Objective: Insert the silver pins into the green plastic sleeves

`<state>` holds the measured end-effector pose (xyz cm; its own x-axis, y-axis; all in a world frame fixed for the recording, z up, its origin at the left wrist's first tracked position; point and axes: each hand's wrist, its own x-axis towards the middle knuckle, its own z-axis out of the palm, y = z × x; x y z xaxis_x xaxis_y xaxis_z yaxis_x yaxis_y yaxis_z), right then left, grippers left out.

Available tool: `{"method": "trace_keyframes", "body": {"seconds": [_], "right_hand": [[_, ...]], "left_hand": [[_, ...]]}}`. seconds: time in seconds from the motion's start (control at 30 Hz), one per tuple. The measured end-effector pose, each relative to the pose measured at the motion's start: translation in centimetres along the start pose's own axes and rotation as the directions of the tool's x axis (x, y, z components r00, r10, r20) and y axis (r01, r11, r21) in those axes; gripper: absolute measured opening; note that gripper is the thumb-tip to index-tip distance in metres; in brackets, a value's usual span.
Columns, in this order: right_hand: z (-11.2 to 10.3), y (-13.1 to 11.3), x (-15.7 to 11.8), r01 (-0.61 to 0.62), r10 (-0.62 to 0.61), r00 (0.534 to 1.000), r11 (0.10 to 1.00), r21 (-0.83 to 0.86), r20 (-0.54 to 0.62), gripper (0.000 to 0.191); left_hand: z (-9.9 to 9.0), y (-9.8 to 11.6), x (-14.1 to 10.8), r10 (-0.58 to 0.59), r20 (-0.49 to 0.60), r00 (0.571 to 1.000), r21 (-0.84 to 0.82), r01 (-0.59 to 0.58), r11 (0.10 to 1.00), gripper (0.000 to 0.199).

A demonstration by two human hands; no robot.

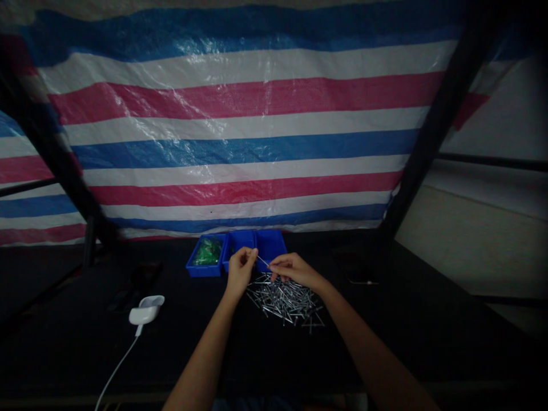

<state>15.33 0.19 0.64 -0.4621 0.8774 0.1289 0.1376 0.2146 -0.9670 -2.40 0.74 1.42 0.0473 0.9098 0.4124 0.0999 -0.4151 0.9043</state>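
Observation:
A thin metal rod (pixel 262 262) spans the gap between my two hands, above the pile. My left hand (pixel 242 267) pinches its upper left end between thumb and finger, in front of the middle blue bin (pixel 242 238). At the rod's lower right end, my right hand (pixel 295 269) has its fingertips closed on it. Below the hands lies a loose heap of several shiny metal rods (pixel 285 302) on the black table (pixel 274 359). The right blue bin (pixel 272 242) stands just behind my hands.
A left blue bin (pixel 204 270) holds green material in clear plastic (pixel 208 251). On the left lies an open white case (pixel 145 311) with a cable. A dark flat object (pixel 357 268) is on the right. Striped sheeting (pixel 257 148) hangs behind, between dark posts.

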Motion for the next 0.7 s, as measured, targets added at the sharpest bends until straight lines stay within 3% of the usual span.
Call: {"method": "trace_keyframes", "body": {"seconds": [0.2,0.53,0.7], "right_hand": [[0.97,0.82,0.47,-0.006,0.003,0.995,1.0,0.026,0.102,0.037],[0.09,0.4,0.33,0.021,-0.022,1.0,0.997,0.07,0.019,0.036],[0.63,0.74,0.37,-0.001,-0.003,0.998,0.998,0.057,0.07,0.034]], "left_hand": [[0.14,0.2,-0.2,0.016,0.023,1.0,0.061,-0.017,0.998,0.036],[0.13,0.28,-0.21,0.027,0.007,1.0,0.067,-0.027,0.997,0.036],[0.36,0.15,-0.35,0.038,0.017,0.999,0.072,-0.039,0.997,0.033]]}}
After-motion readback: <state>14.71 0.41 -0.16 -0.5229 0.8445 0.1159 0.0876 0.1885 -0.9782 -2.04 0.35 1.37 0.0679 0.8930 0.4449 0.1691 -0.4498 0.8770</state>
